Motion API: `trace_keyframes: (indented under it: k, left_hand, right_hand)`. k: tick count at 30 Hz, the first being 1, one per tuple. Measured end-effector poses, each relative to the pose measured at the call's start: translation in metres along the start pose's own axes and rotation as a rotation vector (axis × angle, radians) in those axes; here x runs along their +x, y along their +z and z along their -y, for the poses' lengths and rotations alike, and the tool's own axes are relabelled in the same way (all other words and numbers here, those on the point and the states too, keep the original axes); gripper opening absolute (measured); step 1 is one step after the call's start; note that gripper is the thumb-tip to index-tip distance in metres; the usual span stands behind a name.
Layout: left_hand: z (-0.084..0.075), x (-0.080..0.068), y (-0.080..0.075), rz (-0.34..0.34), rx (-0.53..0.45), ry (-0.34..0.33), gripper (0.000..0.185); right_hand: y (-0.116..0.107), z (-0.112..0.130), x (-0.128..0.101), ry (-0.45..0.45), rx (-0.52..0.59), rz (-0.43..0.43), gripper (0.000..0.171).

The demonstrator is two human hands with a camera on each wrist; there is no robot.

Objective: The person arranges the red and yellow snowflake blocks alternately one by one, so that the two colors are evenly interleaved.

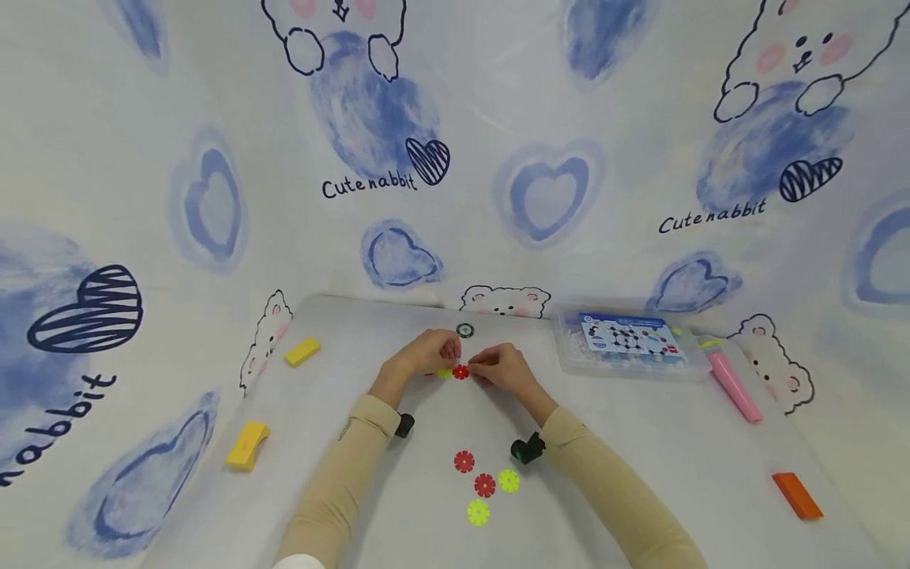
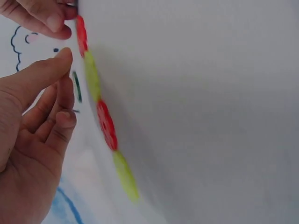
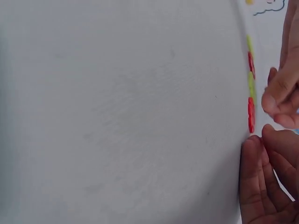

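Note:
A short row of red and yellow-green snowflake discs [image 1: 460, 371] lies flat on the white table [image 1: 640, 442] between my hands. The wrist views show this disc row [image 2: 106, 123] [image 3: 251, 109] edge-on, alternating red and green. My right hand [image 1: 483, 367] pinches the red disc at one end, its fingertips [image 3: 254, 140] against it. My left hand [image 1: 444, 356] hovers beside the row with thumb out and fingers loosely curled [image 2: 65, 119], a small gap between them and the discs. Both hands hide most of the row in the head view.
Several loose discs [image 1: 485, 484] lie near me. A dark ring [image 1: 464, 330] sits behind the hands. A clear plastic box [image 1: 629, 344] and a pink object [image 1: 735, 387] are at the back right, an orange block [image 1: 797, 495] is at the right, and yellow blocks [image 1: 302, 352] [image 1: 247, 445] are at the left.

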State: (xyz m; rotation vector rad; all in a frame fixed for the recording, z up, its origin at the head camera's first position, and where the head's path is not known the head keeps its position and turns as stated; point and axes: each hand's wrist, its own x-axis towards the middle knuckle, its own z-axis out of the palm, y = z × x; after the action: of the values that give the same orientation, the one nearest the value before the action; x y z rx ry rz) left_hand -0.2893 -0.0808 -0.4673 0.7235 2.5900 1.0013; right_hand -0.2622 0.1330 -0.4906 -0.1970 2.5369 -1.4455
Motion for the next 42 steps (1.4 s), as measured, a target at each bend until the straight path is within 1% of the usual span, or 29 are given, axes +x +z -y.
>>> trace_keyframes:
  k: [3,5,9,12,14,16,21,25,29,33,35,38,42]
  left_hand:
    - [-0.003,0.004,0.004,0.004,-0.006,0.041,0.011]
    - [-0.005,0.007,0.007,0.022,-0.004,0.050,0.012]
    - [-0.005,0.008,0.011,0.040,0.017,0.029,0.014]
    - [-0.005,0.008,0.013,0.035,0.016,0.017,0.013]
    - [-0.004,0.007,0.012,0.031,0.009,0.012,0.011]
    - [-0.002,0.007,0.013,0.035,0.005,0.017,0.008]
    - [-0.003,0.006,0.011,0.053,0.004,0.042,0.004]
    - [-0.003,0.004,0.010,0.064,0.005,0.039,0.005]
    - [-0.003,0.005,0.010,0.076,0.012,0.038,0.008]
    - [-0.001,0.004,0.007,0.070,0.013,0.022,0.008]
    - [-0.001,0.004,0.006,0.064,0.015,0.024,0.008]
    - [-0.001,0.005,0.007,0.064,0.017,0.037,0.008]
    - [0.000,0.006,0.012,0.075,0.025,0.051,0.008]
  right_hand:
    - [-0.003,-0.004,-0.004,-0.006,0.000,-0.005,0.016]
    - [-0.006,-0.008,-0.008,0.010,-0.003,-0.007,0.016]
    - [-0.014,-0.018,-0.022,0.044,0.005,-0.001,0.019]
    - [-0.021,-0.022,-0.037,0.019,0.029,0.028,0.021]
    - [-0.023,-0.023,-0.048,-0.022,0.038,0.076,0.023]
    - [-0.025,-0.023,-0.060,-0.083,0.038,0.141,0.024]
    - [-0.030,-0.022,-0.096,-0.197,-0.022,0.293,0.024]
    - [-0.039,-0.021,-0.124,-0.223,-0.086,0.382,0.022]
    - [-0.048,-0.024,-0.144,-0.255,-0.183,0.446,0.028]
    - [-0.048,-0.028,-0.150,-0.300,-0.234,0.482,0.035]
    - [-0.046,-0.029,-0.150,-0.314,-0.246,0.472,0.035]
    - [-0.040,-0.031,-0.149,-0.319,-0.263,0.450,0.030]
    - [-0.036,-0.032,-0.150,-0.278,-0.270,0.437,0.020]
